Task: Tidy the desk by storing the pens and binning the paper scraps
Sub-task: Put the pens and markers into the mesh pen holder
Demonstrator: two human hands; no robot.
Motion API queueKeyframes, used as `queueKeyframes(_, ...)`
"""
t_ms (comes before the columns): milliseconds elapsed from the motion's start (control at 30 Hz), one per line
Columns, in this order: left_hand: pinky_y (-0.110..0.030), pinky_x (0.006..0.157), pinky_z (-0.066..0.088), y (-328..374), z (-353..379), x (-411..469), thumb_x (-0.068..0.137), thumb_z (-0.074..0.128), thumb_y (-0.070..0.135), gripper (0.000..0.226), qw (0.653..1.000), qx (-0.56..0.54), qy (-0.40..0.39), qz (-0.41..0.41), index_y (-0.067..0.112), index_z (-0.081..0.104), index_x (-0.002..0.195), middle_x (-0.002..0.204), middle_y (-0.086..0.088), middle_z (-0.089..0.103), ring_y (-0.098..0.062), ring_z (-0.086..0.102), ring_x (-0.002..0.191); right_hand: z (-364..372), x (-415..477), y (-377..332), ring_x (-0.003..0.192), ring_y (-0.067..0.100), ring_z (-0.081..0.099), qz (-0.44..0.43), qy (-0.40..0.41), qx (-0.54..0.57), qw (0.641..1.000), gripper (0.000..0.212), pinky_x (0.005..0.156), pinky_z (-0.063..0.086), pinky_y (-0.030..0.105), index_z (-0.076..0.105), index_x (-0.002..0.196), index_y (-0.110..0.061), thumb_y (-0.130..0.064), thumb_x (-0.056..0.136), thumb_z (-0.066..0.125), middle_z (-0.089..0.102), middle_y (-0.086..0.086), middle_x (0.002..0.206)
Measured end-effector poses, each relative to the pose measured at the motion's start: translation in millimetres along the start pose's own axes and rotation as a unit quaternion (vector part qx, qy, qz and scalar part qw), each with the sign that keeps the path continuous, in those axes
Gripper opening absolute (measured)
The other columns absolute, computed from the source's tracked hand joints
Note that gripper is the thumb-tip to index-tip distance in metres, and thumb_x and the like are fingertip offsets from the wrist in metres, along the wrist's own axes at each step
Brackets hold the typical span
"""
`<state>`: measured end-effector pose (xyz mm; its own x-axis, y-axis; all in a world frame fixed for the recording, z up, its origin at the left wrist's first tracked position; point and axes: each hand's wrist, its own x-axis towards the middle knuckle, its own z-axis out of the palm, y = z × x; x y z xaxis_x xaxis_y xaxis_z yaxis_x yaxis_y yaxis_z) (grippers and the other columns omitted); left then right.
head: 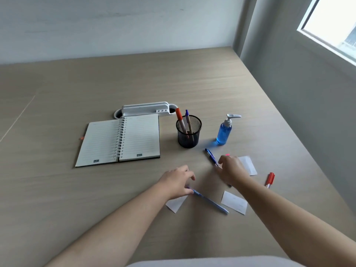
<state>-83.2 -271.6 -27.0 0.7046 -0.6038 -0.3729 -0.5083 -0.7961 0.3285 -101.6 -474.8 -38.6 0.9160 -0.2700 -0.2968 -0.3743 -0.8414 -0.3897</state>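
Note:
A black mesh pen cup stands mid-desk with an orange marker and a blue-capped pen in it. My left hand rests on the upper end of a light blue pen lying on the desk, fingers closing around it. My right hand touches the lower end of a dark blue pen; a pink tip peeks out above its knuckles. A red marker lies to the right. Three white paper scraps lie around the hands: one under my left wrist, one below my right arm, one behind my right hand.
An open spiral notebook lies left of the cup, with a white desk organiser behind it. A blue sanitiser pump bottle stands right of the cup. The desk's right edge runs diagonally beside a grey wall. No bin is in view.

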Motion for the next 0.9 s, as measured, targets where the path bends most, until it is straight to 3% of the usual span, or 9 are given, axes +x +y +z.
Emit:
queueKeyframes(67,-0.032,0.086,0.042,3.6,7.8,2.1,0.079,0.068,0.039,0.035,0.999,0.027,-0.005,0.016,0.026,0.061,0.111,0.117,-0.002,0.052,-0.022,0.053,0.11,6.7,-1.2,3.3,0.09,0.034,0.06,0.014,-0.005,-0.006,1.0,0.025,0.07,0.048,0.034,0.062,0.103,-0.008,-0.023,0.085,0.057,0.06,0.016,0.104)
queueKeyframes(167,-0.032,0.082,0.039,4.6,13.7,5.1,0.077,0.07,0.035,0.029,0.999,0.044,-0.011,0.026,0.023,0.064,0.103,0.113,-0.004,0.054,-0.023,0.052,0.111,9.8,-1.2,6.0,0.078,0.03,0.055,0.026,0.006,0.012,1.0,0.017,0.065,0.043,0.032,0.061,0.094,-0.007,-0.021,0.084,0.057,0.063,0.017,0.096)
queueKeyframes(300,-0.033,0.088,0.041,3.5,12.3,7.2,0.078,0.07,0.034,0.025,0.999,0.042,-0.011,0.033,0.018,0.065,0.097,0.112,-0.003,0.058,-0.021,0.053,0.11,6.2,-3.3,8.3,0.07,0.027,0.052,0.015,0.008,0.057,0.998,0.008,0.059,0.041,0.033,0.056,0.073,-0.011,-0.017,0.075,0.061,0.057,0.009,0.076)
queueKeyframes(467,-0.024,0.069,0.043,4.7,-29.5,5.9,0.073,0.078,0.026,0.021,0.994,-0.109,-0.006,0.001,0.012,0.07,0.087,0.091,-0.005,0.072,-0.012,0.057,0.076,-17.0,-9.8,5.2,0.062,0.015,0.049,-0.016,0.01,0.128,0.992,0.012,0.049,0.036,0.023,0.055,0.077,-0.014,-0.018,0.072,0.064,0.054,-0.001,0.069)
queueKeyframes(567,-0.018,0.064,0.044,-2.8,-74.3,2.0,0.071,0.081,0.024,0.015,0.978,-0.207,0.037,-0.009,0.015,0.071,0.079,0.072,0.003,0.066,-0.006,0.056,0.066,-38.1,-4.7,-8.8,0.069,0.019,0.051,-0.063,0.022,0.164,0.984,0.013,0.055,0.038,0.024,0.057,0.084,-0.013,-0.016,0.074,0.064,0.056,0.002,0.074)
queueKeyframes(733,-0.03,0.077,0.051,-28.7,-144.2,8.6,0.071,0.081,0.019,0.011,0.935,-0.296,0.195,-0.033,0.013,0.074,0.077,0.071,-0.003,0.069,-0.01,0.061,0.069,-87.2,18.4,-64.2,0.053,0.019,0.053,-0.128,0.092,0.243,0.957,0.008,0.053,0.045,0.027,0.056,0.077,-0.014,-0.008,0.079,0.061,0.06,0.008,0.067)
queueKeyframes(800,-0.018,0.068,0.049,-34.6,-165.5,14.9,0.072,0.08,0.019,0.011,0.921,-0.299,0.247,-0.038,0.011,0.074,0.077,0.064,0.0,0.068,-0.001,0.06,0.058,-103.9,30.5,-83.8,0.051,0.021,0.06,-0.137,0.104,0.252,0.952,0.01,0.056,0.055,0.036,0.054,0.072,-0.016,-0.01,0.079,0.059,0.065,0.009,0.066)
queueKeyframes(900,-0.001,0.052,0.041,-39.1,-187.9,28.7,0.074,0.079,0.019,0.014,0.903,-0.301,0.303,-0.036,0.008,0.076,0.08,0.061,0.005,0.066,0.01,0.055,0.046,-113.7,51.1,-99.3,0.068,0.027,0.069,-0.142,0.113,0.237,0.955,0.007,0.069,0.059,0.046,0.055,0.069,-0.022,-0.017,0.073,0.057,0.071,0.008,0.073)
